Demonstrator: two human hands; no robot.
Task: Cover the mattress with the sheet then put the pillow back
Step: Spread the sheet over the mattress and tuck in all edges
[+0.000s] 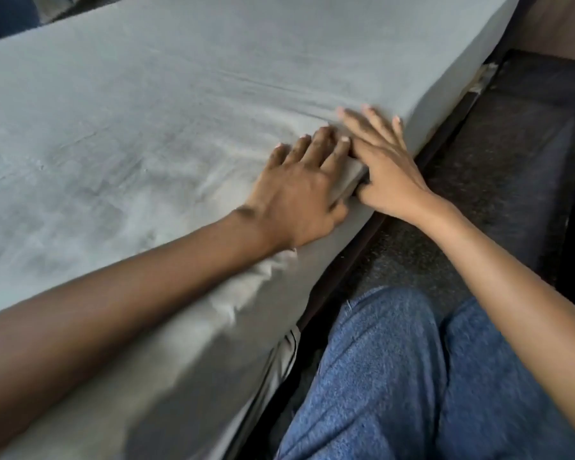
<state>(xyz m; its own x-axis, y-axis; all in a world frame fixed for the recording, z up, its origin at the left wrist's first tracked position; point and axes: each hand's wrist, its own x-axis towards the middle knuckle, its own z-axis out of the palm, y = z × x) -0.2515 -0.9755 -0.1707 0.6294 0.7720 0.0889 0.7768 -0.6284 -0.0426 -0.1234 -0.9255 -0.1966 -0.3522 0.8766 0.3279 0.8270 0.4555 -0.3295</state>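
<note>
On the near edge of the bed, we've got both hands down on the grey sheet [146,111], which is spread over the whole top of the mattress [452,88] and wraps down its side. The left hand [299,190] lies flat on top, just in from the edge, with its fingers [312,144] straight, a bit spread and holding nothing. The right hand [382,174] sits just beside it, right at the edge, and its fingers [372,124] are also straight and fanned out on the cloth.

The two hands touch around the left pinky. Between them a small fold [349,180] of sheet stands up, with both thumbs close to it. We honestly can't tell if either thumb is pinching it.

The sheet is rumpled near the left wrist, with long creases running away from the fingertips. Down low, something striped [284,356] pokes out under the sheet, but it's too blurry to say what it is. Our knees in blue jeans [395,376] are on the dark floor [485,154], next to the dark bed frame [356,257].
</note>
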